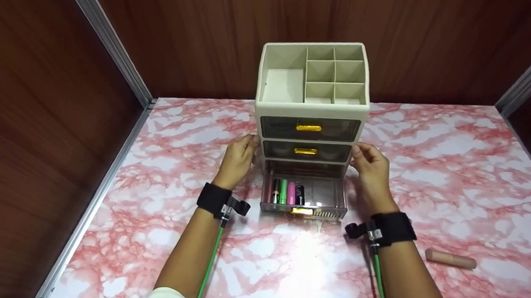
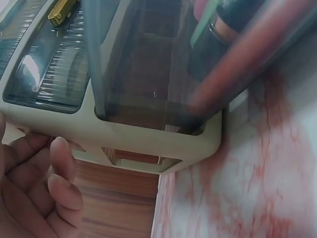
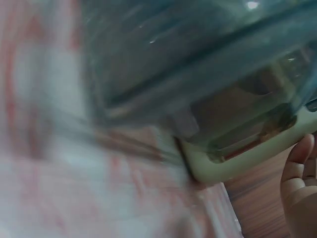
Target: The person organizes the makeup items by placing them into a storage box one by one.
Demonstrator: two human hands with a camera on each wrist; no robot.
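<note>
A cream desktop drawer organizer point(image 1: 312, 109) stands upright at the back of the table, its two upper drawers shut. The smoky, see-through bottom drawer point(image 1: 327, 193) is pulled out. Inside it, at the left, several cosmetic tubes stand in a row, among them a green tube point(image 1: 283, 191) and a pink tube point(image 1: 292, 193). My left hand point(image 1: 237, 159) grips the organizer's left side at middle-drawer height, its fingers curled in the left wrist view. On the opposite side my right hand point(image 1: 372, 170) holds the edge, thumb toward the front; its other fingers are partly hidden.
A light brown cylindrical tube point(image 1: 450, 259) lies on the pink-and-white marbled table point(image 1: 463, 195), right of my right forearm. Brown wood panels point(image 1: 198, 36) with metal edge strips close off the back and sides. Green cables point(image 1: 209, 268) run along both forearms.
</note>
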